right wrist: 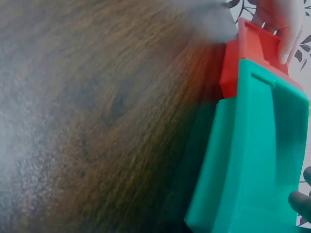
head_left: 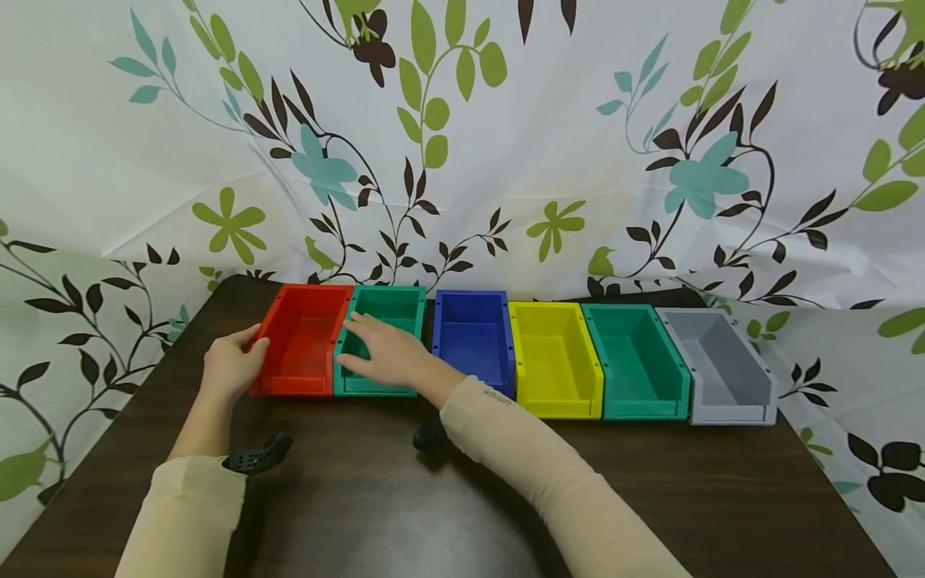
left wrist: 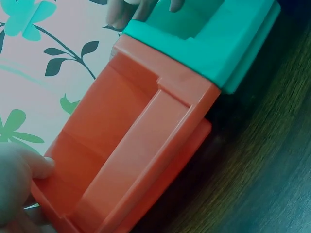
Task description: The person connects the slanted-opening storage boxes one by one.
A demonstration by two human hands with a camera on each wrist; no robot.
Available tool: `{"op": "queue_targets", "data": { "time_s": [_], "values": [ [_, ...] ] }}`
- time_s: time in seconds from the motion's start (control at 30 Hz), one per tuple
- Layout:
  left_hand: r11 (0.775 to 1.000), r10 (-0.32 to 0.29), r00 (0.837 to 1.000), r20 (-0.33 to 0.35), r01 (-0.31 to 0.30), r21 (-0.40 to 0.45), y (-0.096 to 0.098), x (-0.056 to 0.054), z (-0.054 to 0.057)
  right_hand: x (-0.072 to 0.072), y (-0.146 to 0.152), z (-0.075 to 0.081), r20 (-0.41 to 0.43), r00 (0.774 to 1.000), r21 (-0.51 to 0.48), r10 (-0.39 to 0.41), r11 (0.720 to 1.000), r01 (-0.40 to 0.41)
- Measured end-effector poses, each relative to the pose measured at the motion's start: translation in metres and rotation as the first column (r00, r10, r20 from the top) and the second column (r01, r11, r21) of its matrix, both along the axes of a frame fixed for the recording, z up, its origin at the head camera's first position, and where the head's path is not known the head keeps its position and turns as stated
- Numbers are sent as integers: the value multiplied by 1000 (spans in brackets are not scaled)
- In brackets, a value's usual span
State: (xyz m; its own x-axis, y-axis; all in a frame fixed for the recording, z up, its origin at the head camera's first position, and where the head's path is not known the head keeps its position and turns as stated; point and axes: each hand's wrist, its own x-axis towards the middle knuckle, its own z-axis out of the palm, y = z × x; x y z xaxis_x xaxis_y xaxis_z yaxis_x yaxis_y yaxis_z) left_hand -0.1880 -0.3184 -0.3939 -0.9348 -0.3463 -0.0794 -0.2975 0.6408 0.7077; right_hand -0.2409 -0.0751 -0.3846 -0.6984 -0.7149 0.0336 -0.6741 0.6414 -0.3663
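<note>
At the left end of a row of bins, my left hand (head_left: pixel 233 363) grips the side wall of a red bin (head_left: pixel 298 341). In the left wrist view its thumb lies inside that wall and the other fingers are outside. My right hand (head_left: pixel 386 351) reaches over the green bin (left wrist: pixel 209 53) beside it, fingers extended toward the wall bordering the red one. The right wrist view catches only fingertips (right wrist: pixel 301 205) over the green bin; whether they touch it I cannot tell. The red and green bins stand side by side, touching.
Rightward along the row stand a blue bin (head_left: pixel 473 333), a yellow bin (head_left: pixel 555 361), a second green bin (head_left: pixel 636 361) and a grey bin (head_left: pixel 726 369). They rest on a dark wooden table (head_left: pixel 376 498). A leaf-patterned cloth (head_left: pixel 506 177) hangs behind. Each wrist carries a black device.
</note>
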Motion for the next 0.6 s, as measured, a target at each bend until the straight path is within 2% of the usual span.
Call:
{"op": "queue_targets", "data": {
  "time_s": [0.27, 0.4, 0.5, 0.6],
  "values": [
    [990, 7, 994, -109, -22, -138, 10, -4, -2, 2, 11, 1, 31, 999, -118, 11, 993, -8],
    [986, 12, 989, -149, -37, -164, 18, -2, -2, 3, 19, 1, 43, 999, -146, 7, 989, 0],
    [986, 29, 978, -208, -62, -156, 25, -1, -1, 4, 25, 2, 59, 998, -176, 11, 984, -1],
    [986, 35, 958, -283, -80, -146, 33, 0, 1, 6, 30, 4, 62, 998, -213, 22, 977, -8]
  ]
}}
